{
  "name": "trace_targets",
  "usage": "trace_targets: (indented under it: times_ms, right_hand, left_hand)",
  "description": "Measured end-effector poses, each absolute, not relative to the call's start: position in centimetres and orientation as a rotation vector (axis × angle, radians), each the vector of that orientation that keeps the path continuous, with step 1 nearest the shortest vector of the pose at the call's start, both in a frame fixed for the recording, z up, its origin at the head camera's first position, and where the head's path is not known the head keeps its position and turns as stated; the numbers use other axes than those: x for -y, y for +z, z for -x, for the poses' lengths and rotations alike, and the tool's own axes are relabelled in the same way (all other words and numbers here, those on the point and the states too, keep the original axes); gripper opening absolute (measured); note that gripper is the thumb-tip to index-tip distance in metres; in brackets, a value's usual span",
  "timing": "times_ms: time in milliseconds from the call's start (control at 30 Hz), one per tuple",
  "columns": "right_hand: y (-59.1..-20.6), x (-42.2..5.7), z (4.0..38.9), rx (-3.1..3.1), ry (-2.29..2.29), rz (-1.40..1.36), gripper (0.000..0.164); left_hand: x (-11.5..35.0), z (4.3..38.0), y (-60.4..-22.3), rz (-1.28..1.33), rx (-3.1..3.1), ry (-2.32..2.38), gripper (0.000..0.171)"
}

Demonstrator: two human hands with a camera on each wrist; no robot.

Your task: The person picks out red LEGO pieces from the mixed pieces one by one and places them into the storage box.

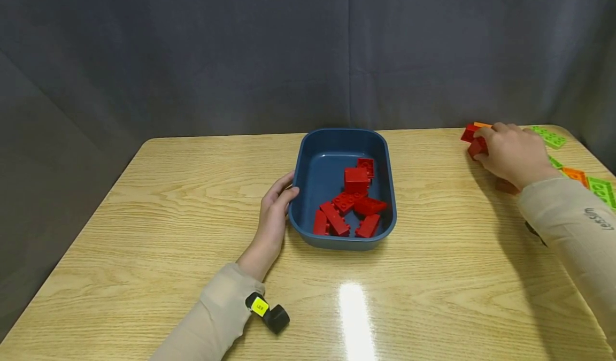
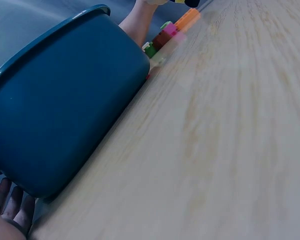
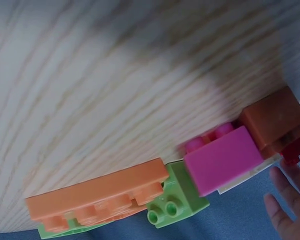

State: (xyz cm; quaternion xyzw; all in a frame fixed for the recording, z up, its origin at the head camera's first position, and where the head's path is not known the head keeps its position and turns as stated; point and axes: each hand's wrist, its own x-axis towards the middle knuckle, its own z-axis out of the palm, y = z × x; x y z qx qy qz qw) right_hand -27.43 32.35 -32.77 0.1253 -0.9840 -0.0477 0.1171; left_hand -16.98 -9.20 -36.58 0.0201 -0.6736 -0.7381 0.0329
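A blue bin (image 1: pixel 320 242) stands on the table with several red bricks (image 1: pixel 356 180) inside, mostly in its near half. My left hand (image 1: pixel 274 211) rests against its left side, thumb at the rim and fingers along the outer wall. In the left wrist view the fingers (image 2: pixel 25 215) lie low at the bin's corner. At the table's far right, my right hand (image 1: pixel 515 150) pinches a red brick (image 1: pixel 477 147) between thumb and fingers. Another red brick (image 1: pixel 469 133) lies just behind it. The right wrist view shows only part of the red brick (image 3: pixel 293 151) near the fingertips.
Green bricks (image 1: pixel 550 137) and an orange brick (image 1: pixel 575 176) lie around the right forearm. A brownish-red brick (image 1: pixel 506 185) sits partly under the wrist. In the right wrist view, pink (image 3: pixel 224 160), brown (image 3: pixel 273 121) and orange bricks (image 3: pixel 97 192) line up. A dark curtain (image 1: pixel 240 56) hangs behind the table.
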Motion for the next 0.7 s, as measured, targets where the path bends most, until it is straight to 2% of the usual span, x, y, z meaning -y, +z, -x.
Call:
trace_targets:
  times_ms: [700]
  right_hand:
    - [-32.17, -32.74, 26.99, 2.833, 0.003, -0.336, 0.046]
  left_hand:
    - [8.99, 17.01, -36.59, -0.053, 2.083, -2.274, 0.046]
